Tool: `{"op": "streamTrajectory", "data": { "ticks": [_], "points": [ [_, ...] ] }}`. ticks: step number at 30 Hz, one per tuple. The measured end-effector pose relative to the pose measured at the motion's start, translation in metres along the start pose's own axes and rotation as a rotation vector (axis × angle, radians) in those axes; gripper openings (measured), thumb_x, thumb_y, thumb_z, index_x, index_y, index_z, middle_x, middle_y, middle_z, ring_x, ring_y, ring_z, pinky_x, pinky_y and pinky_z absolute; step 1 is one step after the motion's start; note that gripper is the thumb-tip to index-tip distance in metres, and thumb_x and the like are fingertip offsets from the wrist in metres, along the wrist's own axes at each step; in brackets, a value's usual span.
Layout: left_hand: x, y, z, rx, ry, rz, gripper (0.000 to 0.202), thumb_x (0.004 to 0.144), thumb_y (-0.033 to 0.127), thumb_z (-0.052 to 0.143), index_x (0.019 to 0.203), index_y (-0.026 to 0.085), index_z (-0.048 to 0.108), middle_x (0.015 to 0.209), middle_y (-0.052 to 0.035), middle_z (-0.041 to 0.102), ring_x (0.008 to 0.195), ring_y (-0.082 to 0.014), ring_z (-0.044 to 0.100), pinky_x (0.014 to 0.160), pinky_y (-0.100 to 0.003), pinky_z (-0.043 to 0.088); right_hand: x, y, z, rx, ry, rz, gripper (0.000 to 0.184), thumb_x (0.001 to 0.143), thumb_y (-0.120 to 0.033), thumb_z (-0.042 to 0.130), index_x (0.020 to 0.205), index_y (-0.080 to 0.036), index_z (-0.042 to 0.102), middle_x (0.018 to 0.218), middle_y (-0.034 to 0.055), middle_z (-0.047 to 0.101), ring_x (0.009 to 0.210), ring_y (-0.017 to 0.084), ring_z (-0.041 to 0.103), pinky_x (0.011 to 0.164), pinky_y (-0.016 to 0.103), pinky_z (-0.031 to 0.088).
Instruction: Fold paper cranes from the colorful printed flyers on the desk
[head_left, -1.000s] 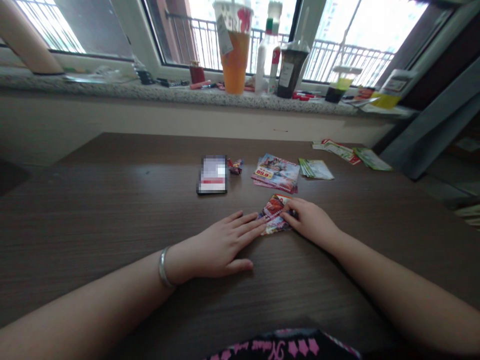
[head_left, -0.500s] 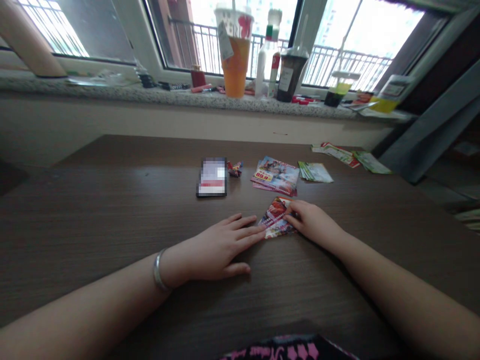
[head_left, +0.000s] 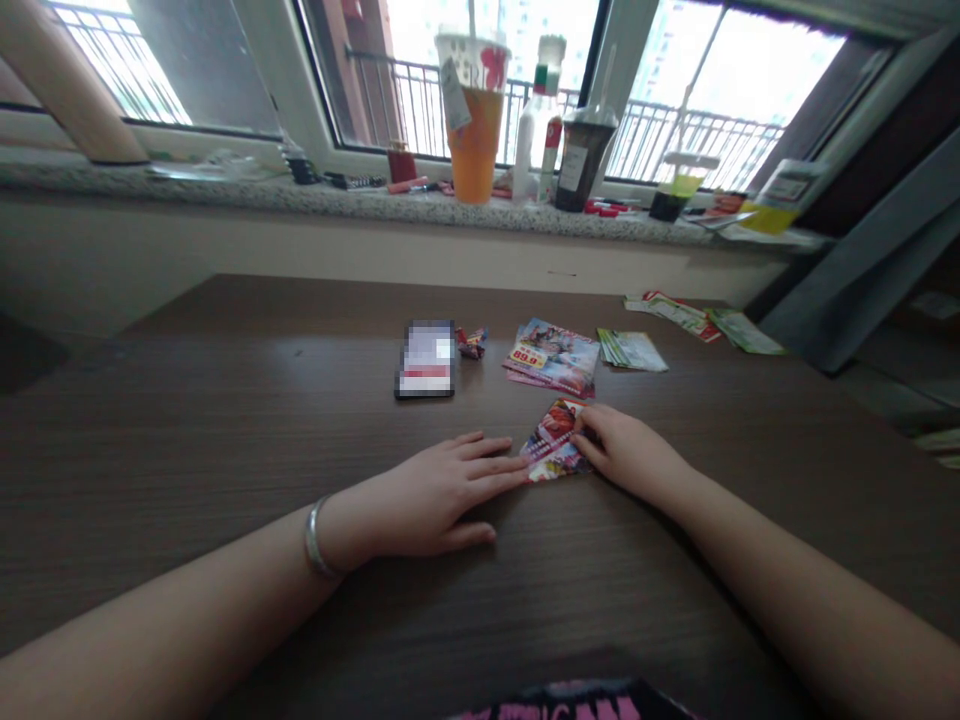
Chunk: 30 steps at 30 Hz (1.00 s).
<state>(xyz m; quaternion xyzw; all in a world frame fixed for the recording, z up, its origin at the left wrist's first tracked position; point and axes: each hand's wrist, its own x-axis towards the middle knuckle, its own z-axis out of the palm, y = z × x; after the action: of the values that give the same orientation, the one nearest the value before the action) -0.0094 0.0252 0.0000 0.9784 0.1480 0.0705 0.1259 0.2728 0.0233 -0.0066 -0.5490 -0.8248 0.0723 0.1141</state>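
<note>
My left hand (head_left: 435, 495) lies flat on the dark wooden table (head_left: 225, 430), fingers stretched out, fingertips touching the left edge of a small colourful folded leaflet (head_left: 553, 440). A silver bangle (head_left: 313, 538) circles that wrist. My right hand (head_left: 626, 452) rests on the leaflet's right side with fingers curled and pressed onto the paper.
A phone (head_left: 425, 359), a small crumpled wrapper (head_left: 471, 342), a stack of colourful leaflets (head_left: 551, 356), green cards (head_left: 632, 350) and more papers (head_left: 679, 310) lie beyond my hands. An orange drink cup (head_left: 472, 120), a bottle (head_left: 538, 125), a dark cup (head_left: 583, 150) crowd the windowsill.
Both hands stay on the folded leaflet with only slight shifts. The camera has tilted a little, so everything sits slightly lower in view.
</note>
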Motion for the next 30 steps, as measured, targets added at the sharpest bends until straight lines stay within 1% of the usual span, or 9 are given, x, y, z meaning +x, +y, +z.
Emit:
{"op": "streamTrajectory", "data": {
  "ticks": [2, 4, 6, 9, 11, 15, 18, 20, 30],
  "points": [
    [0.000, 0.000, 0.000, 0.012, -0.002, 0.001, 0.068, 0.089, 0.041, 0.056, 0.148, 0.024, 0.026, 0.149, -0.0074, 0.038, 0.140, -0.0297, 0.029, 0.113, -0.051, 0.026, -0.002, -0.006, -0.002, -0.075, 0.079, -0.019, 0.014, 0.091, -0.026, 0.050, 0.096, -0.020, 0.060, 0.103, 0.0083, 0.064, 0.093, 0.022, 0.059, 0.078, 0.033, 0.046],
    [0.001, 0.001, 0.000, 0.029, -0.009, -0.005, 0.069, 0.089, 0.041, 0.056, 0.148, 0.024, 0.024, 0.149, -0.0073, 0.038, 0.139, -0.0301, 0.030, 0.113, -0.051, 0.026, -0.004, -0.014, -0.003, -0.113, 0.111, -0.105, 0.015, 0.091, -0.030, 0.050, 0.092, -0.019, 0.061, 0.099, 0.0081, 0.065, 0.094, 0.023, 0.057, 0.084, 0.037, 0.044],
    [0.002, 0.001, -0.001, 0.045, -0.018, -0.012, 0.071, 0.089, 0.040, 0.056, 0.149, 0.024, 0.023, 0.149, -0.0073, 0.038, 0.139, -0.0303, 0.030, 0.113, -0.051, 0.027, -0.004, -0.023, -0.003, -0.086, 0.111, -0.209, 0.016, 0.091, -0.030, 0.050, 0.092, -0.019, 0.062, 0.100, 0.0079, 0.065, 0.098, 0.023, 0.056, 0.091, 0.038, 0.041],
    [0.003, 0.001, -0.001, 0.061, -0.023, -0.016, 0.072, 0.088, 0.039, 0.058, 0.149, 0.024, 0.022, 0.149, -0.0077, 0.039, 0.138, -0.0303, 0.031, 0.112, -0.051, 0.028, -0.003, -0.032, -0.001, -0.051, 0.090, -0.264, 0.017, 0.090, -0.033, 0.053, 0.088, -0.020, 0.063, 0.096, 0.0075, 0.065, 0.098, 0.023, 0.055, 0.093, 0.039, 0.039],
    [0.004, 0.001, -0.002, 0.068, -0.016, -0.012, 0.072, 0.088, 0.039, 0.058, 0.149, 0.023, 0.023, 0.148, -0.0081, 0.039, 0.138, -0.0305, 0.032, 0.112, -0.051, 0.029, -0.002, -0.035, 0.001, -0.036, 0.096, -0.260, 0.016, 0.089, -0.033, 0.055, 0.088, -0.020, 0.064, 0.094, 0.0067, 0.065, 0.097, 0.023, 0.054, 0.093, 0.040, 0.038],
    [0.005, 0.001, -0.002, 0.083, 0.035, 0.012, 0.069, 0.086, 0.036, 0.060, 0.146, 0.022, 0.030, 0.143, -0.0089, 0.046, 0.134, -0.0298, 0.039, 0.110, -0.050, 0.032, 0.003, -0.032, 0.004, 0.065, 0.071, -0.248, 0.014, 0.089, -0.029, 0.055, 0.080, -0.020, 0.061, 0.086, 0.0038, 0.064, 0.090, 0.020, 0.055, 0.083, 0.034, 0.040],
    [0.006, 0.002, -0.003, 0.131, 0.071, 0.016, 0.055, 0.087, 0.029, 0.058, 0.139, 0.021, 0.042, 0.128, -0.0093, 0.059, 0.120, -0.0273, 0.051, 0.102, -0.044, 0.042, 0.006, -0.028, 0.007, 0.124, 0.059, -0.219, 0.013, 0.088, -0.027, 0.057, 0.077, -0.020, 0.059, 0.085, 0.0028, 0.063, 0.087, 0.018, 0.055, 0.077, 0.031, 0.040],
    [0.007, 0.003, -0.004, 0.168, 0.083, 0.009, 0.047, 0.088, 0.026, 0.056, 0.134, 0.020, 0.048, 0.118, -0.0087, 0.064, 0.112, -0.0263, 0.056, 0.096, -0.042, 0.046, 0.007, -0.026, 0.008, 0.141, 0.055, -0.197, 0.012, 0.087, -0.027, 0.059, 0.077, -0.020, 0.059, 0.084, 0.0028, 0.063, 0.086, 0.018, 0.055, 0.077, 0.031, 0.040],
    [0.009, 0.005, -0.002, 0.172, 0.127, -0.038, 0.043, 0.090, 0.024, 0.053, 0.132, 0.019, 0.050, 0.110, -0.0083, 0.064, 0.109, -0.0235, 0.056, 0.094, -0.039, 0.049, 0.012, -0.025, 0.009, 0.130, 0.022, -0.154, 0.010, 0.084, -0.025, 0.061, 0.077, -0.019, 0.060, 0.082, 0.0033, 0.064, 0.084, 0.019, 0.056, 0.077, 0.031, 0.041]
  ]
}}
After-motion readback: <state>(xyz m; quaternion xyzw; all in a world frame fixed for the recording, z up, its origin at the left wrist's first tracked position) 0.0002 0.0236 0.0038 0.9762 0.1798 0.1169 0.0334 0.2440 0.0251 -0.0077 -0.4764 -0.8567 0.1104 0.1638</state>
